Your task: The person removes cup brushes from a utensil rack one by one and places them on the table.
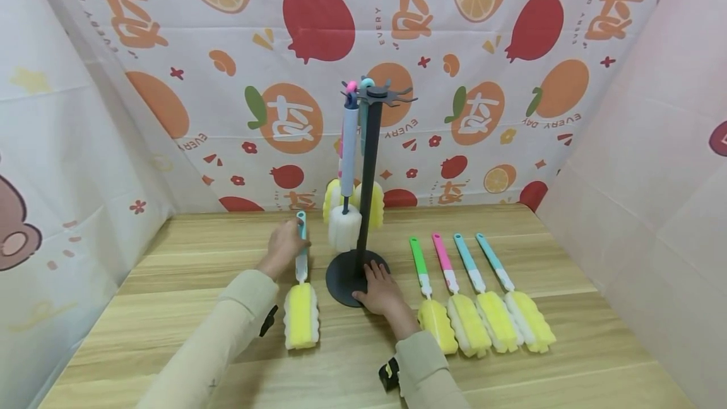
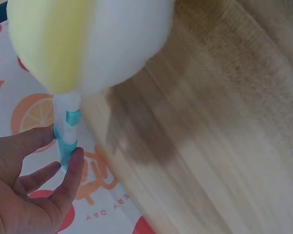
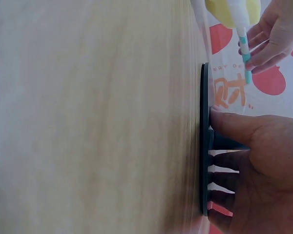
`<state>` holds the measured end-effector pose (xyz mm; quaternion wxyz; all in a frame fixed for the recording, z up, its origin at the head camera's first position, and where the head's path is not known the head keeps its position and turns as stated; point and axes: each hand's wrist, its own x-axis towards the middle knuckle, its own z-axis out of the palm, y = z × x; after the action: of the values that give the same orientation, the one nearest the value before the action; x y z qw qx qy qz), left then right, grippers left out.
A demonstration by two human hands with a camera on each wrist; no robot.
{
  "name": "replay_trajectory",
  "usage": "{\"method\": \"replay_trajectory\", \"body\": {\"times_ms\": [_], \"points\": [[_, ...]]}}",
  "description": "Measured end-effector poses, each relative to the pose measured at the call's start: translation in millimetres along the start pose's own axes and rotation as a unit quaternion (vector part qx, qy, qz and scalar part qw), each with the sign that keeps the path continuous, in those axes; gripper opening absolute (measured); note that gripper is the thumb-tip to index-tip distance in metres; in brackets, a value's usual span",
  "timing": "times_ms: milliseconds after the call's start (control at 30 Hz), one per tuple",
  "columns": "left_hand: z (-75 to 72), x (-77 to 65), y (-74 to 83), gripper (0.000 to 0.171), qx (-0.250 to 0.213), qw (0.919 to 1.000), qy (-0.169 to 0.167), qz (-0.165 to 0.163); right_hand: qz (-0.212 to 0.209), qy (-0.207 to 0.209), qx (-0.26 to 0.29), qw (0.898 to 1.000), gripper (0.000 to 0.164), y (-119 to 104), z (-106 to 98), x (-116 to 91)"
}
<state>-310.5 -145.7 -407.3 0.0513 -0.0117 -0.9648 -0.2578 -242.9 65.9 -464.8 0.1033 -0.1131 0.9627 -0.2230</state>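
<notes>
My left hand (image 1: 284, 246) pinches the teal-and-white handle of a sponge bottle brush (image 1: 301, 317), with thumb and fingertips on either side in the left wrist view. Its yellow-and-white sponge head points toward me. To the right, my right hand (image 1: 382, 289) rests with spread fingers on the round black base of a rack (image 1: 341, 279). The right wrist view shows those fingertips against the base's upper face. From the rack's hooked top hang several brushes, among them a white-headed brush (image 1: 344, 229) with a grey handle; yellow-headed ones behind it are partly hidden.
Right of the rack, several brushes lie in a row on the wooden table (image 1: 170, 308): one with a green handle (image 1: 418, 260), one with a pink handle (image 1: 444, 260), and others with blue handles. A fruit-printed cloth (image 1: 238, 81) stands behind the table.
</notes>
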Motion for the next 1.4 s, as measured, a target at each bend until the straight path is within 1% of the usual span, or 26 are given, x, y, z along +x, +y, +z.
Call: {"method": "replay_trajectory", "body": {"times_ms": [467, 700, 900, 1167, 1400], "points": [[13.6, 2.6, -5.6, 0.050, -0.001, 0.9989, -0.033, -0.033, -0.001, 0.000, -0.010, 1.000, 0.066, 0.2, -0.7, 1.0], [17.9, 2.4, -7.3, 0.048, -0.004, 0.9991, -0.035, -0.024, 0.000, 0.000, -0.009, 1.000, 0.066, 0.3, -1.1, 1.0], [21.0, 1.7, -12.1, 0.049, -0.009, 0.9986, -0.043, -0.029, 0.001, -0.005, -0.007, 1.000, 0.066, 0.6, -0.7, 1.4], [27.4, -1.3, -16.8, 0.046, -0.005, 0.9991, -0.042, -0.009, -0.005, 0.003, -0.015, 1.000, 0.066, 3.8, 2.8, 2.9], [28.5, -3.2, -16.5, 0.045, -0.005, 0.9992, -0.040, -0.004, -0.007, 0.008, -0.017, 1.000, 0.066, 3.0, 2.8, 1.2]]}}
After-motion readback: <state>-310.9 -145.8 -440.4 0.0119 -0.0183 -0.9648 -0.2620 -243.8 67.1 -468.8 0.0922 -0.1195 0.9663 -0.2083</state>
